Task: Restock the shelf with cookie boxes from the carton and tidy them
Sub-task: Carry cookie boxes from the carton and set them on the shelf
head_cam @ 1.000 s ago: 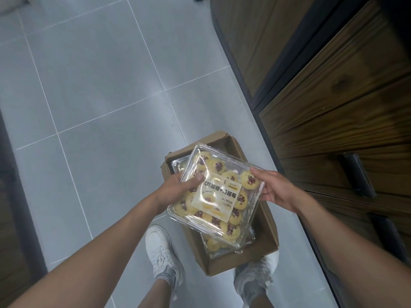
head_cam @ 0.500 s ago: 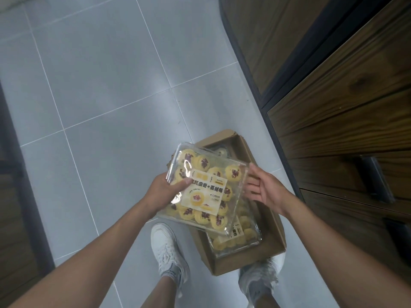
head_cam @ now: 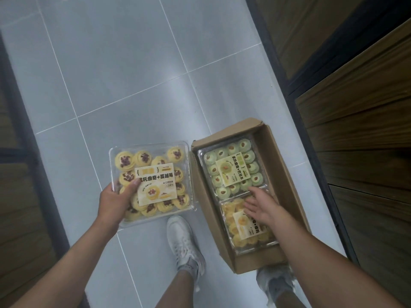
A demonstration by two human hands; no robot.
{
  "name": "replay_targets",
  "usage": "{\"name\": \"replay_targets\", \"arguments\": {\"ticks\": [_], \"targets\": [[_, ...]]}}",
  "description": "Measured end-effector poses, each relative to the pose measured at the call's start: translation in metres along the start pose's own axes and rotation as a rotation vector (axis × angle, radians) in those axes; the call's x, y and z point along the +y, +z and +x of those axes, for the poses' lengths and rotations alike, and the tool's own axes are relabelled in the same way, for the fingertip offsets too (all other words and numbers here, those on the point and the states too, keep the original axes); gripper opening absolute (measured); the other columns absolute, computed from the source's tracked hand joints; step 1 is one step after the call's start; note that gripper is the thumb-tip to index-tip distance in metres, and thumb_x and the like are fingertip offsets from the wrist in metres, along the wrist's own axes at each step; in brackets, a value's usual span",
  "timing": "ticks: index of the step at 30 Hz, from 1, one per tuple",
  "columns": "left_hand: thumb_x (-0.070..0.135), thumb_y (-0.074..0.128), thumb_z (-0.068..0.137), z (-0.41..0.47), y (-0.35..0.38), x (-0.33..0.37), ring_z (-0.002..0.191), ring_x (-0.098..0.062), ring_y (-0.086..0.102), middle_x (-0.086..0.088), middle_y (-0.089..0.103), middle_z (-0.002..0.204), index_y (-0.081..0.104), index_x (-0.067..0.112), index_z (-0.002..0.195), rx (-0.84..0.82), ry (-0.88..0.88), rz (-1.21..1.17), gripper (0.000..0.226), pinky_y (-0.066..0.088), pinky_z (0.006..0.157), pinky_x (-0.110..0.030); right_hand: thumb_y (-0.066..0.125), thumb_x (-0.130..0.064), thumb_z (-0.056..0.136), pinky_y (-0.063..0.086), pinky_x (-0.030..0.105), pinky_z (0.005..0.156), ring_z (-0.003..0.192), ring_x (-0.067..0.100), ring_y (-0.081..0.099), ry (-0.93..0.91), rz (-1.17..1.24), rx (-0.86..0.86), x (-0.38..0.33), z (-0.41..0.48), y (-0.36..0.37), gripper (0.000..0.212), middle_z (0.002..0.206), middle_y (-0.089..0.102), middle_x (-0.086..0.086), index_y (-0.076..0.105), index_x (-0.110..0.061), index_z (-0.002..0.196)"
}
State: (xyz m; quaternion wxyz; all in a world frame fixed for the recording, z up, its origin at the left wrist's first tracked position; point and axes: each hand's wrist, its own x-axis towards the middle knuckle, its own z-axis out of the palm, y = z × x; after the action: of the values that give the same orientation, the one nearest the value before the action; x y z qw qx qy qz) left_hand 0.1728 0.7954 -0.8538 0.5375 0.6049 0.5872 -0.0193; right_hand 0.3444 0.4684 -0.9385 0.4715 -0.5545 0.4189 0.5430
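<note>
Your left hand [head_cam: 115, 203] grips a cookie box [head_cam: 155, 181] by its near left corner, thumb pressed on the lid and the other fingers hidden underneath. The box is held level over the floor [head_cam: 133, 63], just left of the carton [head_cam: 279, 165]. It holds yellow swirled cookies topped with dark red bits.

Your right hand [head_cam: 260, 205] reaches into the carton with fingers straight and slightly spread, pinching nothing. Its fingertips lie over the seam between two boxes packed flat and end to end. Whether they touch the lids, you cannot tell. Just beyond the fingertips is the green box [head_cam: 233, 170], filled with pale green cookies, each with a nut in the middle. Under your palm is the yellow box [head_cam: 242, 227] of plain yellow cookies.

All three boxes are clear, glossy plastic, square with rounded corners, each with a cream paper label on the lid. The carton is brown cardboard, rectangular and open-topped. The floor is smooth grey tile with pale joints.
</note>
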Motion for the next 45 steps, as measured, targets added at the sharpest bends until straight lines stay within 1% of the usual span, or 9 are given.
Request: {"name": "replay_targets", "arguments": {"ticks": [7, 10, 13, 15, 23, 27, 31, 38, 45], "targets": [[0.030, 0.076, 0.096, 0.012, -0.007, -0.019, 0.071, -0.014, 0.079, 0.008, 0.081, 0.080, 0.073, 0.021, 0.106, -0.002, -0.020, -0.018, 0.013, 0.061, 0.050, -0.027, 0.064, -0.028, 0.101, 0.039, 0.048, 0.119, 0.123, 0.030, 0.058, 0.029, 0.253, 0.116, 0.004, 0.009, 0.024, 0.045, 0.132, 0.059, 0.019, 0.051, -0.011, 0.141], [0.029, 0.075, 0.097, 0.014, -0.005, -0.019, 0.064, -0.009, 0.077, 0.010, 0.080, 0.075, 0.072, 0.022, 0.101, -0.008, -0.025, -0.022, 0.008, 0.058, 0.047, -0.022, 0.073, -0.028, 0.095, 0.049, 0.044, 0.107, 0.098, 0.023, 0.064, 0.049, 0.282, 0.099, 0.007, 0.009, 0.026, 0.028, 0.111, 0.067, 0.010, 0.061, -0.012, 0.113], [0.033, 0.074, 0.097, 0.014, -0.006, -0.019, 0.070, -0.018, 0.077, 0.008, 0.080, 0.077, 0.074, 0.023, 0.102, -0.002, -0.040, -0.030, 0.011, 0.059, 0.049, -0.025, 0.081, -0.021, 0.087, 0.053, 0.034, 0.079, 0.097, 0.022, 0.064, 0.022, 0.304, 0.119, 0.005, 0.004, 0.035, 0.031, 0.108, 0.069, 0.008, 0.064, -0.014, 0.112], [0.036, 0.075, 0.097, 0.013, -0.006, -0.016, 0.072, -0.020, 0.078, 0.005, 0.081, 0.080, 0.074, 0.023, 0.104, -0.002, -0.049, -0.032, 0.015, 0.061, 0.051, -0.028, 0.083, -0.020, 0.086, 0.053, 0.035, 0.083, 0.105, 0.023, 0.061, -0.004, 0.273, 0.143, 0.003, 0.002, 0.038, 0.030, 0.112, 0.067, 0.008, 0.062, -0.014, 0.107], [0.039, 0.079, 0.093, -0.011, -0.013, 0.009, 0.070, -0.021, 0.077, 0.003, 0.081, 0.080, 0.074, 0.020, 0.105, 0.003, -0.066, -0.007, 0.023, 0.061, 0.051, -0.030, 0.073, -0.006, 0.093, 0.067, 0.039, 0.072, 0.109, 0.031, 0.071, -0.110, 0.443, 0.120, -0.004, -0.038, 0.036, 0.035, 0.119, 0.073, 0.016, 0.060, -0.009, 0.126], [0.040, 0.080, 0.092, -0.035, -0.025, 0.034, 0.079, -0.018, 0.078, 0.005, 0.081, 0.084, 0.073, 0.025, 0.102, -0.008, -0.069, -0.005, 0.019, 0.060, 0.061, -0.030, 0.073, -0.007, 0.092, 0.058, 0.048, 0.099, 0.118, 0.033, 0.068, -0.121, 0.309, 0.164, -0.002, -0.081, 0.017, 0.049, 0.125, 0.072, 0.016, 0.056, -0.010, 0.138], [0.041, 0.081, 0.091, -0.069, -0.042, 0.068, 0.081, -0.014, 0.079, 0.006, 0.081, 0.088, 0.074, 0.021, 0.107, -0.016, -0.063, 0.008, 0.026, 0.060, 0.066, -0.031, 0.071, -0.007, 0.095, 0.064, 0.036, 0.070, 0.110, 0.030, 0.071, -0.183, 0.246, 0.155, -0.003, -0.149, -0.003, 0.046, 0.125, 0.072, 0.015, 0.057, -0.011, 0.139], [0.044, 0.080, 0.091, -0.131, -0.082, 0.134, 0.080, -0.021, 0.079, 0.000, 0.082, 0.092, 0.075, 0.016, 0.111, -0.057, -0.080, 0.025, 0.035, 0.065, 0.065, -0.037, 0.072, -0.010, 0.096, 0.061, 0.030, 0.054, 0.078, 0.020, 0.080, -0.266, 0.218, 0.120, -0.014, -0.277, -0.014, 0.041, 0.110, 0.078, 0.012, 0.059, -0.008, 0.134], [0.040, 0.078, 0.094, -0.185, -0.130, 0.212, 0.071, -0.026, 0.078, -0.003, 0.081, 0.079, 0.075, 0.012, 0.107, -0.154, -0.025, 0.084, 0.030, 0.063, 0.063, -0.038, 0.072, -0.008, 0.095, 0.066, 0.040, 0.073, 0.095, 0.028, 0.078, -0.390, 0.268, 0.053, -0.015, -0.399, -0.006, 0.035, 0.109, 0.079, 0.014, 0.062, -0.005, 0.128]]}}
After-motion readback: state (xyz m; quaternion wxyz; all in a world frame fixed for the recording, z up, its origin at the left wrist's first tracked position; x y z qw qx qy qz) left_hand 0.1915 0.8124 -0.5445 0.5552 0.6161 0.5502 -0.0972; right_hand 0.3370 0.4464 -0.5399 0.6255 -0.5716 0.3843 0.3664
